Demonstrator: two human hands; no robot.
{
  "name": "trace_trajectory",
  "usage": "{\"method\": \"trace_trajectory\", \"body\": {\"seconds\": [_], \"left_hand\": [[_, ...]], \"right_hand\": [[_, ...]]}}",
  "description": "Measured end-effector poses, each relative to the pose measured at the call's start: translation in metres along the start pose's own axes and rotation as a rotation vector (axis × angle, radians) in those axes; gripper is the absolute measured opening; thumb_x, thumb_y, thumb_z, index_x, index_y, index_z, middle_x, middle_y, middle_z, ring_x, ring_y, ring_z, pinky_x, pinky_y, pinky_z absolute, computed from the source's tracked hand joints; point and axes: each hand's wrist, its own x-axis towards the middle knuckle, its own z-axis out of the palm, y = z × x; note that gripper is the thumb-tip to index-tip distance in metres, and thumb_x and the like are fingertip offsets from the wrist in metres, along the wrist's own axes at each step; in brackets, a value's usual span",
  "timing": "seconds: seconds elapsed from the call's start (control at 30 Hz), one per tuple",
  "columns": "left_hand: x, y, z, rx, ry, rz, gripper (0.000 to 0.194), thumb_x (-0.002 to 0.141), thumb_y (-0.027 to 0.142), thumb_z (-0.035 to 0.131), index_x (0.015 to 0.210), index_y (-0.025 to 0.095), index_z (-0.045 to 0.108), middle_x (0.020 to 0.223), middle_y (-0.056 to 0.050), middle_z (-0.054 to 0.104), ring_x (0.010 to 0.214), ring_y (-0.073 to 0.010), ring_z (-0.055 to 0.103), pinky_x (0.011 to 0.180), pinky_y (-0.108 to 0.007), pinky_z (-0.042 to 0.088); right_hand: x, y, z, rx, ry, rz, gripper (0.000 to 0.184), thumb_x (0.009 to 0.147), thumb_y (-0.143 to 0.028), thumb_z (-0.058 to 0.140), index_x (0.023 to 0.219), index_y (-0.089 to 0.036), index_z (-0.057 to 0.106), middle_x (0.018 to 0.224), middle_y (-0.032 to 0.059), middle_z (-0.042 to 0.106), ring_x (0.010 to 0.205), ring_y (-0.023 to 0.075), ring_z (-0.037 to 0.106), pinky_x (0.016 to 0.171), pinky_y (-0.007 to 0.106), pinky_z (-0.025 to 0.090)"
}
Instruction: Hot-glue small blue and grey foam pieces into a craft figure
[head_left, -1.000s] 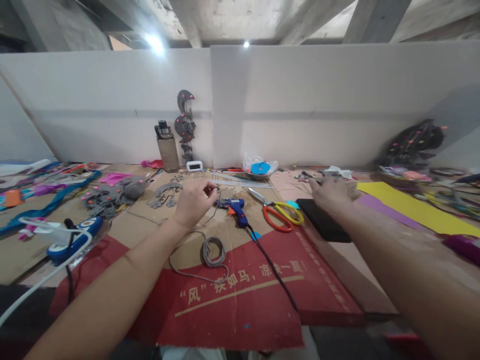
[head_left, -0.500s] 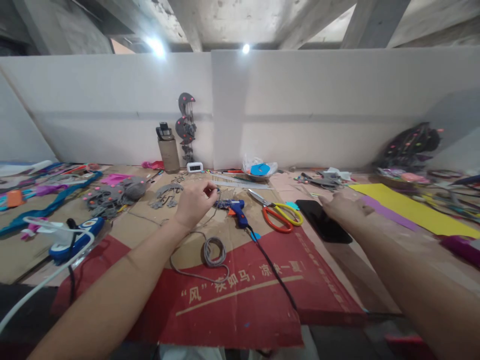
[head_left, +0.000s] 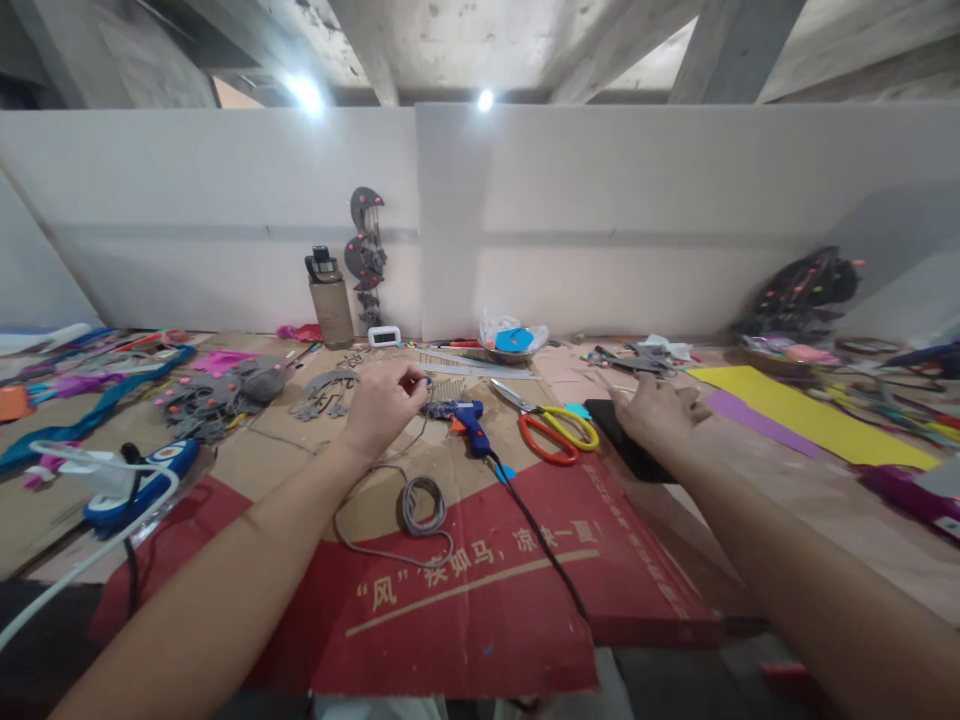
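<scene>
My left hand (head_left: 384,408) is closed in a pinch above the cardboard, just left of the glue gun (head_left: 466,425). A tiny dark bit shows at its fingertips, too small to name. Over the black phone (head_left: 616,436) is my right hand (head_left: 661,412), with thumb and forefinger together toward the left and the other fingers bent. A thin pale sliver shows by those fingertips; I cannot make out what it is. Between the hands lie the blue glue gun and scissors (head_left: 553,432) with red and yellow handles. Grey cord (head_left: 424,505) lies coiled nearer me.
Grey pinned pieces (head_left: 225,392) and a blue power strip (head_left: 142,485) lie at left. A bottle (head_left: 331,308) and small white clock (head_left: 384,336) stand by the wall. Yellow sheet (head_left: 810,415) lies at right. The glue gun's black cable (head_left: 544,535) crosses the red cardboard (head_left: 450,640).
My right hand has moved left, further over the phone. My left hand stays pinched in nearly the same place. The whole view has shifted slightly.
</scene>
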Motion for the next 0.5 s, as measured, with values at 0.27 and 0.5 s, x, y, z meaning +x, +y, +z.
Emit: {"method": "trace_trajectory", "body": {"seconds": [0.27, 0.5], "left_hand": [[0.0, 0.001, -0.001, -0.005, -0.003, 0.004, 0.007, 0.076, 0.02, 0.055, 0.076, 0.019, 0.062, 0.068, 0.0, 0.063, 0.062, -0.0131, 0.057, 0.063, -0.026, 0.043], [0.0, 0.001, -0.002, -0.018, -0.001, -0.012, 0.007, 0.076, 0.021, 0.054, 0.077, 0.019, 0.061, 0.07, 0.0, 0.064, 0.064, -0.0134, 0.058, 0.063, -0.026, 0.044]], "right_hand": [[0.005, 0.024, 0.002, 0.012, -0.091, 0.171, 0.071, 0.083, -0.06, 0.029, 0.131, -0.008, 0.041, 0.124, 0.0317, 0.045, 0.121, 0.0453, 0.031, 0.086, 0.052, 0.021], [0.009, 0.034, 0.008, -0.009, -0.025, 0.228, 0.069, 0.084, -0.058, 0.024, 0.132, -0.011, 0.042, 0.121, 0.0328, 0.047, 0.119, 0.0445, 0.035, 0.083, 0.055, 0.022]]}}
